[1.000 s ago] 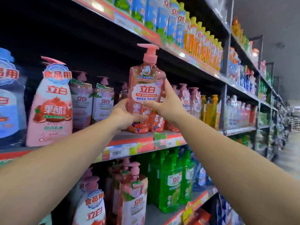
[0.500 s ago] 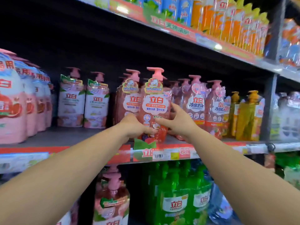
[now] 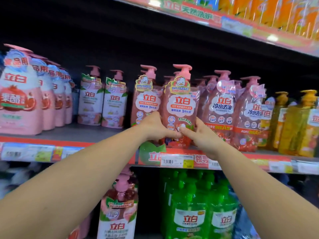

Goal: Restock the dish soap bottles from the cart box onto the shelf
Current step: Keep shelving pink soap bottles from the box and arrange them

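Both hands hold one pink pump bottle (image 3: 180,107) upright at the front edge of the middle shelf (image 3: 69,135). The left hand (image 3: 156,127) curls around the bottle's lower left side, fingers wrapped toward its front, and the right hand (image 3: 201,133) grips the lower right side with its thumb across the front, so the two thumbs nearly meet over the label. The bottle's base sits at or just above the shelf; which one cannot be told, since the hands cover it. A matching bottle (image 3: 146,102) stands just beside it on the left, touching or nearly so, and more of the same kind line up behind. To the right stand clear pink bottles (image 3: 222,107) with blue lettering, then yellow bottles (image 3: 303,123) toward the shelf's right end. To the left, past a gap, stand two pale bottles (image 3: 101,104), and fat pink bottles (image 3: 19,100) fill the left end. A price tag (image 3: 176,162) hangs on the shelf's front strip below the hands. Green bottles (image 3: 189,209) stand on the shelf beneath, and orange bottles (image 3: 283,12) on the one above.
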A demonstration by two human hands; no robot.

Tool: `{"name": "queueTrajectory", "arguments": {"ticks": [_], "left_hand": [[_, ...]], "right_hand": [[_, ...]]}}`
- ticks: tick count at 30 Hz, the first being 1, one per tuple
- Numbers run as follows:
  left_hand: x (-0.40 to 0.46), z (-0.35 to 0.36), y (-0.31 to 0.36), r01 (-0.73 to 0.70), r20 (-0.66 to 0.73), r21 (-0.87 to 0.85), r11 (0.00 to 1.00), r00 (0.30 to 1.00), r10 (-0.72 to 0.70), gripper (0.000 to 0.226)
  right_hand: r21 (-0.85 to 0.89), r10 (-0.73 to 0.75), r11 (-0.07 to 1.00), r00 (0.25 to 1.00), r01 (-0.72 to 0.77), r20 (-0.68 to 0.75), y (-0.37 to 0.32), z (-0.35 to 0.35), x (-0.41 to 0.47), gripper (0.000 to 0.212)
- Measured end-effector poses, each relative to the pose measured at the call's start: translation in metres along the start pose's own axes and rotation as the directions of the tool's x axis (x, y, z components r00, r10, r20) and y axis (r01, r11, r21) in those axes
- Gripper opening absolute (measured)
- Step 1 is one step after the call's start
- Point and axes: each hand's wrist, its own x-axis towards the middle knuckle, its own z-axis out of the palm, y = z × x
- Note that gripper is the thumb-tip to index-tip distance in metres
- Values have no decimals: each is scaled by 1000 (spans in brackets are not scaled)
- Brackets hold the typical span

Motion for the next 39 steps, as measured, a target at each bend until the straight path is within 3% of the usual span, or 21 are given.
{"name": "queueTrajectory", "arguments": {"ticks": [2, 9, 12, 15, 18, 23, 26, 29, 33, 39], "left_hand": [[-2, 0, -1, -15, -3, 13, 1000, 1000, 15, 92], [-18, 3, 3, -28, -51, 90, 996, 998, 33, 73], [-28, -6, 2, -56, -57, 317, 947, 995, 79, 76], [-48, -20, -5, -97, -172, 333, 938, 972, 162, 75], [-78, -46, -21, -141, -340, 288, 947, 910, 238, 57], [-155, -120, -87, -10, -450, 459, 888, 860, 242, 59], [-230, -186, -146, 169, -455, 567, 806, 880, 135, 66], [-327, -264, -211, 419, -500, 627, 657, 863, -74, 73], [-480, -359, -284, 678, -599, 596, 431, 732, -324, 74], [-681, -459, -327, 901, -752, 397, 176, 429, -500, 79]], "right_hand": [[-15, -16, 1000, 1000, 15, -13, 4, -1, 3, 54], [-109, -49, 993, 994, 38, -93, 10, 2, 6, 79], [-145, -77, 988, 976, 48, -203, 6, 12, -7, 86], [-283, -182, 958, 878, 56, -444, -15, 33, -32, 80], [-365, -323, 920, 797, 139, -511, -43, 71, -49, 66], [-507, -475, 804, 848, 310, -235, -84, 196, -59, 59], [-522, -434, 769, 901, 369, -3, -98, 302, -76, 62], [-457, -394, 769, 895, 446, 210, -124, 430, -113, 65], [-351, -363, 763, 809, 542, 461, -165, 609, -187, 60], [-148, -370, 751, 596, 643, 713, -231, 798, -308, 63]]}}
